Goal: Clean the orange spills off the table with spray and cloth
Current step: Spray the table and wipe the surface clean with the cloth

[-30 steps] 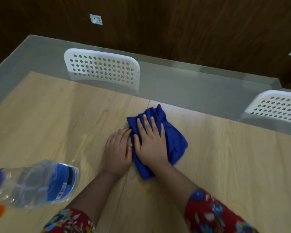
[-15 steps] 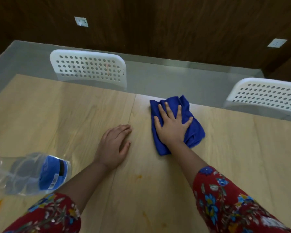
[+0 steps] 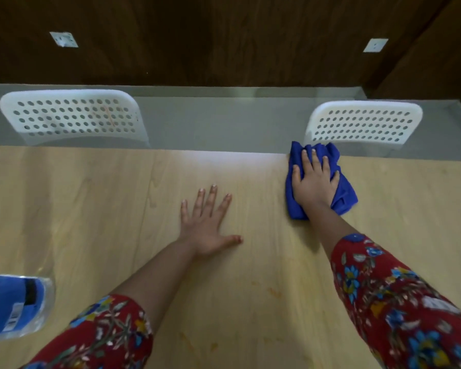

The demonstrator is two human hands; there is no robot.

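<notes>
A crumpled blue cloth [image 3: 344, 194] lies at the far edge of the light wooden table [image 3: 104, 209], right of the middle. My right hand [image 3: 314, 182] presses flat on it with straight, spread fingers. My left hand [image 3: 208, 222] rests flat on the bare wood at the centre, fingers spread, holding nothing. Faint orange smears [image 3: 274, 292] mark the wood near me, between my forearms. A clear bottle with a blue label [image 3: 14, 306] lies at the lower left edge, partly cut off by the frame.
Two white perforated chair backs stand beyond the far edge, one at the left [image 3: 72, 117] and one at the right [image 3: 362, 123] just behind the cloth. A grey floor and a dark wooden wall [image 3: 224, 35] lie past them.
My right hand has pushed the cloth away from me and to the right, up to the far table edge. My left hand has spread flat and stayed near the centre.
</notes>
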